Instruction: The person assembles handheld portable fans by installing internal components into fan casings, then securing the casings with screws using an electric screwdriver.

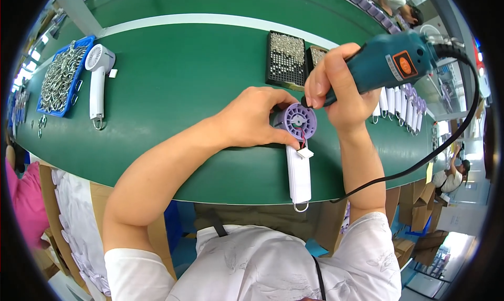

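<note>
Blue plastic is forming one basket (pixel 82 64) at the far left of the frame, holding a heap of metal clips (pixel 64 76). Beside it, one white fan (pixel 97 90) is lying on the green tabletop (pixel 173 80). Near the centre, the left hand (pixel 253 118) is holding one purple-and-white handheld fan (pixel 299 169), fingers partly closed around its head. Above, one black tray (pixel 283 84) is carrying small metal pieces, denser in its upper half; a second tray (pixel 308 58) is showing partly behind the right hand (pixel 346 91), whose closed fingers are gripping one teal screwdriver (pixel 386 62), its tip at the fan head. Toward the right edge, several more fans (pixel 400 105) are forming an overlapping row.
</note>
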Demonstrator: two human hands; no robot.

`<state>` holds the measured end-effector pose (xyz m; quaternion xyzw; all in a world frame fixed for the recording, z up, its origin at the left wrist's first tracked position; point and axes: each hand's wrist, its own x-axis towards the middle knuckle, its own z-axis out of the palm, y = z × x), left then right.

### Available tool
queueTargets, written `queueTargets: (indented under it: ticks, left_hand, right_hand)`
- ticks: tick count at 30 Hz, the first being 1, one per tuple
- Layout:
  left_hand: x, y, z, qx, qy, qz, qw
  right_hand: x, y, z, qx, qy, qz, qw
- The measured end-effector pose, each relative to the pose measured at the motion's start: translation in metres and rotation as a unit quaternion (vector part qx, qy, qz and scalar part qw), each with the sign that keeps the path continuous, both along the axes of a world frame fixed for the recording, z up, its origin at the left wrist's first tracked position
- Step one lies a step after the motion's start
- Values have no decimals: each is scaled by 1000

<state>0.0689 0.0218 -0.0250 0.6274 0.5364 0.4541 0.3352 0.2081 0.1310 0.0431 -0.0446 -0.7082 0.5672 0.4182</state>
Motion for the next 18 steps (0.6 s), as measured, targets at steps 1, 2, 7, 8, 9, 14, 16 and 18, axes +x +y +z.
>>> queueTargets:
  ticks: [1, 2, 7, 8, 9, 14, 16, 18]
  left_hand:
    - [0, -1, 0, 0, 0, 2, 1000]
    - [-1, -1, -1, 1, -1, -1, 1000]
    - [0, 0, -1, 9, 20, -10, 1000]
    - [-1, -1, -1, 9, 34, -6, 999]
    - [-2, -1, 0, 8, 34, -11, 999]
    - [-13, 0, 1, 31, 63, 4, 997]
    - [-11, -1, 1, 24, 54, 2, 998]
    - [-11, 0, 0, 34, 57, 10, 998]
  right_hand:
    - [0, 0, -1, -11, -3, -3, 1000]
    - [0, 2, 0, -21, -1, 20, 1000]
    - [-8, 32, 32, -73, 86, 127, 985]
    - [-15, 34, 35, -122, 108, 64, 985]
    - [-25, 41, 32, -79, 112, 15, 991]
    - [-49, 49, -9, -101, 120, -86, 984]
    - [-48, 52, -13, -103, 122, -84, 983]
    - [-48, 55, -12, -100, 142, -61, 983]
